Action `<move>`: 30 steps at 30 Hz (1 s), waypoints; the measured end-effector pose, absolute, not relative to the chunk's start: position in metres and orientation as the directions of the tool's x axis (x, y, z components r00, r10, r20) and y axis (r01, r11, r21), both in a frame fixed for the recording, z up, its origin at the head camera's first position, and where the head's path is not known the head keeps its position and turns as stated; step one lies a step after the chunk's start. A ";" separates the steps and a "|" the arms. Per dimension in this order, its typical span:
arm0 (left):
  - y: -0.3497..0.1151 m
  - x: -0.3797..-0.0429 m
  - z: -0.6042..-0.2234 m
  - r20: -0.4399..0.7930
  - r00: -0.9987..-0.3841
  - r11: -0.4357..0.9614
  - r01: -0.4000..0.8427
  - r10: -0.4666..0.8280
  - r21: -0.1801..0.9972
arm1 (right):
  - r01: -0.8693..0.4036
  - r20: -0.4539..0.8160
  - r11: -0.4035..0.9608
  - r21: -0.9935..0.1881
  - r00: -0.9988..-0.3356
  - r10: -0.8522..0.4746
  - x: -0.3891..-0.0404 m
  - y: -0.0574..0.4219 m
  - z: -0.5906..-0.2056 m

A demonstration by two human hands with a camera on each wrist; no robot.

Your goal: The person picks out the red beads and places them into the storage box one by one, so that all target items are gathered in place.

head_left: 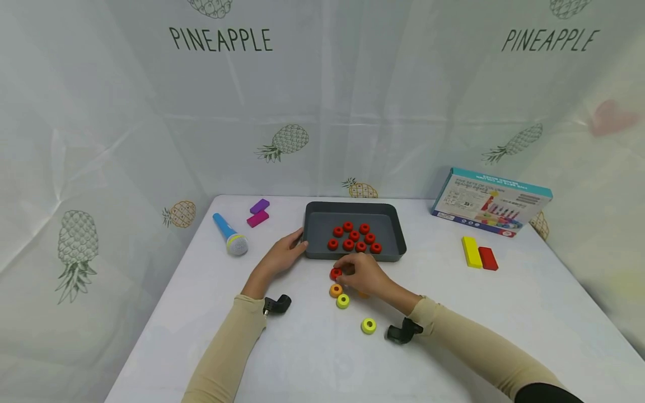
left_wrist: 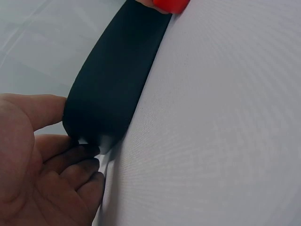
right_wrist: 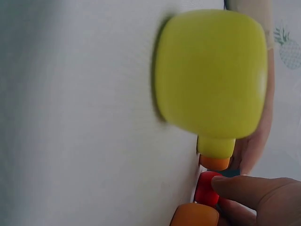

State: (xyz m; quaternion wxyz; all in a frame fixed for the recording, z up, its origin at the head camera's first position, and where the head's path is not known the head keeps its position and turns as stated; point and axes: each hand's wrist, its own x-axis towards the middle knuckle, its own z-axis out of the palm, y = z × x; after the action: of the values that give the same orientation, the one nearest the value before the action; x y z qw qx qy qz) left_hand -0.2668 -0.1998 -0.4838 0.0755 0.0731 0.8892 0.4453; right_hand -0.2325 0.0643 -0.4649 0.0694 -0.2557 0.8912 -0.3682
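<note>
My left hand (head_left: 279, 257) holds the near left corner of a dark grey tray (head_left: 313, 224), thumb and fingers bent around it in the left wrist view. Several red ring beads (head_left: 354, 235) lie inside the tray. Just outside its front wall, my right hand (head_left: 368, 275) pinches another red ring bead (head_left: 335, 273) between thumb and fingers; in the right wrist view that bead (right_wrist: 206, 189) is close to the tabletop. Below it lie an orange ring bead (head_left: 336, 290) and a yellow ring bead (head_left: 343, 301). A second orange bead (head_left: 363, 295) is mostly hidden under my right hand.
Another yellow ring bead (head_left: 369, 326) lies nearer me. On the left are a toy microphone (head_left: 230, 235), a purple block (head_left: 259, 206) and a magenta block (head_left: 257, 218). A yellow block (head_left: 471, 252), a red block (head_left: 487, 258) and a printed box (head_left: 491, 201) stand at right.
</note>
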 end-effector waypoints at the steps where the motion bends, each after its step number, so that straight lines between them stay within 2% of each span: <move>1: -0.200 -0.267 -0.484 -0.068 -0.978 0.592 0.063 0.197 0.804 | -0.404 0.063 0.596 -0.694 -0.859 -0.508 -0.233 0.064 -0.465; 13: -0.201 -0.268 -0.485 -0.063 -0.978 0.588 0.069 0.200 0.806 | -0.389 0.069 0.583 -0.713 -0.867 -0.494 -0.233 0.065 -0.464; 22: -0.202 -0.269 -0.483 -0.060 -0.980 0.597 0.067 0.190 0.799 | -0.404 0.093 0.560 -0.723 -0.860 -0.501 -0.234 0.069 -0.442; 30: -0.201 -0.267 -0.485 -0.064 -0.979 0.593 0.063 0.191 0.803 | -0.386 0.093 0.560 -0.733 -0.872 -0.480 -0.251 0.077 -0.429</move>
State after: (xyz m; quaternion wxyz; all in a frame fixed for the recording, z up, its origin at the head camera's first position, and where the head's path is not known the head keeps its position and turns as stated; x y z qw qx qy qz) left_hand -0.2673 -0.2006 -0.4846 0.0718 0.0716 0.8895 0.4455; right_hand -0.2506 0.0770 -0.4286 0.0588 -0.2458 0.8813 -0.3992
